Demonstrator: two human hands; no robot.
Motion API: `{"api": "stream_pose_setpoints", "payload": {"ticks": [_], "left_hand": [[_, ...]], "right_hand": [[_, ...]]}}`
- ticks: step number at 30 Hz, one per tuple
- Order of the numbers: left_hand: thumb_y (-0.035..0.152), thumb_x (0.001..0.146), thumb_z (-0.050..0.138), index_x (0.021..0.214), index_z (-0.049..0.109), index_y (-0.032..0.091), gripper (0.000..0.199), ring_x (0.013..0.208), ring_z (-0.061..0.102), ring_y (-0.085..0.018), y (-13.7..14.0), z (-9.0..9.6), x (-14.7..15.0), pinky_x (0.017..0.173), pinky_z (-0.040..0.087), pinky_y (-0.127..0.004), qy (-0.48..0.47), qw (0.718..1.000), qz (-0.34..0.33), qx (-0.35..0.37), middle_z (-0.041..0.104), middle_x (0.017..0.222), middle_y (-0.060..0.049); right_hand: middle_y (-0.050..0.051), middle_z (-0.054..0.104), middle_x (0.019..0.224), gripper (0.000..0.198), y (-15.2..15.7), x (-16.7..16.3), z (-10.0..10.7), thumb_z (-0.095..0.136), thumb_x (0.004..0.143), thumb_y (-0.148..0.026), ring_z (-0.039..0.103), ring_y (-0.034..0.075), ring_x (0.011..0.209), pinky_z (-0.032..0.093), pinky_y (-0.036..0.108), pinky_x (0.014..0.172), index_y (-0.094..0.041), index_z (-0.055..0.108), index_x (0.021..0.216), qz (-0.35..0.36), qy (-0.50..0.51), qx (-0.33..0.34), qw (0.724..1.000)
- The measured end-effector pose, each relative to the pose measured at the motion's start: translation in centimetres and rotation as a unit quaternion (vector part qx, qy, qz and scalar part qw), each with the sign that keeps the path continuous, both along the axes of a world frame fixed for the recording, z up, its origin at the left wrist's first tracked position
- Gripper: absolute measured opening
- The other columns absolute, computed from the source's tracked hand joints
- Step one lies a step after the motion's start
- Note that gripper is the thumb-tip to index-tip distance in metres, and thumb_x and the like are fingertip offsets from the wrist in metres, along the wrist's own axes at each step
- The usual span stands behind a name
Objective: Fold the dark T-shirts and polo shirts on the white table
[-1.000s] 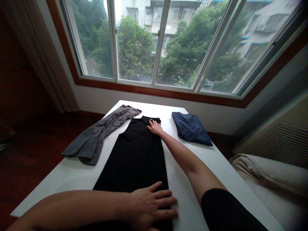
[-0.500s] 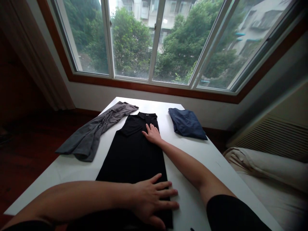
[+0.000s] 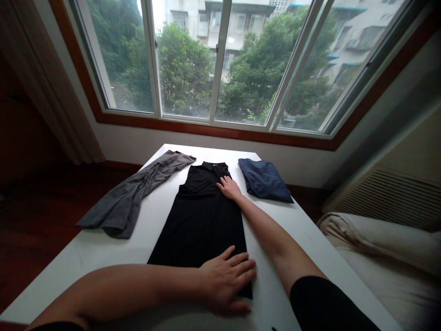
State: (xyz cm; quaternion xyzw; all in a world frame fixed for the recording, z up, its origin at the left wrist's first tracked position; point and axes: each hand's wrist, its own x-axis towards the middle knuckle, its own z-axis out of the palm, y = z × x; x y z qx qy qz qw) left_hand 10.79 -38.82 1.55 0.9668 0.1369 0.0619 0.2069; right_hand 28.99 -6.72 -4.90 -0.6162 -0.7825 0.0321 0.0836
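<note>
head view: small white tag at the collar of the black garment [image 3: 201, 216], too small to read. no other writing legible. garment flat on white table [image 3: 103, 257], folded into a long strip, long axis running away toward the window, collar at the far end. left hand [image 3: 225, 282] open, palm down, fingers spread on the near hem. right hand [image 3: 229, 188] open, flat on the far right edge just below the collar. grey garment [image 3: 134, 195] well left of right hand, folded navy garment [image 3: 263, 180] just right of it.
</note>
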Motion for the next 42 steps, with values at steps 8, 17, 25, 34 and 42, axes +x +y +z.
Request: {"api": "stream_pose_setpoints", "payload": {"ticks": [8, 17, 25, 34, 42], "left_hand": [[0.056, 0.106, 0.045, 0.157, 0.049, 0.023, 0.061, 0.152, 0.042, -0.029, -1.4, 0.7, 1.2, 0.127, 0.03, -0.052, -0.079, 0.993, 0.072, -0.053, 0.049, 0.162, -0.01], [0.025, 0.097, 0.051, 0.093, 0.075, 0.022, 0.025, 0.105, 0.066, -0.025, 18.3, 1.5, -10.0, 0.102, 0.051, -0.039, -0.166, 0.845, 0.498, 0.096, 0.071, 0.104, -0.008], [0.034, 0.09, 0.065, 0.127, 0.074, 0.024, 0.04, 0.12, 0.062, -0.032, 26.8, -3.1, -15.5, 0.106, 0.046, -0.038, 0.034, 0.822, 0.564, 0.069, 0.071, 0.121, -0.011], [0.025, 0.085, 0.063, 0.143, 0.061, 0.024, 0.058, 0.117, 0.067, -0.031, 29.2, -3.8, -13.5, 0.096, 0.049, -0.035, 0.035, 0.823, 0.567, -0.006, 0.074, 0.126, -0.011], [0.032, 0.088, 0.057, 0.141, 0.058, 0.017, 0.054, 0.094, 0.073, -0.027, 30.2, -1.4, -12.2, 0.072, 0.054, -0.031, -0.029, 0.806, 0.573, -0.145, 0.078, 0.103, -0.011]], "right_hand": [[0.02, 0.034, 0.168, 0.063, -3.3, -1.3, 2.3, 0.036, 0.111, -0.052, 0.026, 0.029, 0.157, 0.017, 0.045, 0.126, -0.013, 0.043, 0.161, -0.017, 0.019, 0.032, 0.999], [0.01, 0.072, 0.109, 0.026, -15.3, -8.0, 5.5, 0.053, 0.108, -0.031, 0.064, 0.019, 0.105, 0.046, 0.03, 0.097, -0.017, 0.076, 0.111, 0.301, 0.061, 0.034, 0.951], [0.009, 0.075, 0.112, 0.056, -26.8, -17.3, 6.8, 0.047, 0.106, -0.059, 0.074, 0.027, 0.095, 0.053, 0.032, 0.067, -0.025, 0.051, 0.15, 0.517, 0.008, -0.065, 0.854], [0.006, 0.075, 0.089, 0.043, -31.1, -18.7, 7.0, 0.053, 0.099, -0.065, 0.071, 0.026, 0.077, 0.049, 0.03, 0.061, -0.025, 0.068, 0.106, 0.449, 0.023, -0.127, 0.884], [-0.007, 0.053, 0.069, 0.046, -32.3, -15.0, 7.9, 0.063, 0.098, -0.059, 0.052, 0.009, 0.068, 0.037, 0.02, 0.064, -0.019, 0.055, 0.077, 0.37, 0.355, -0.266, 0.816]]}}
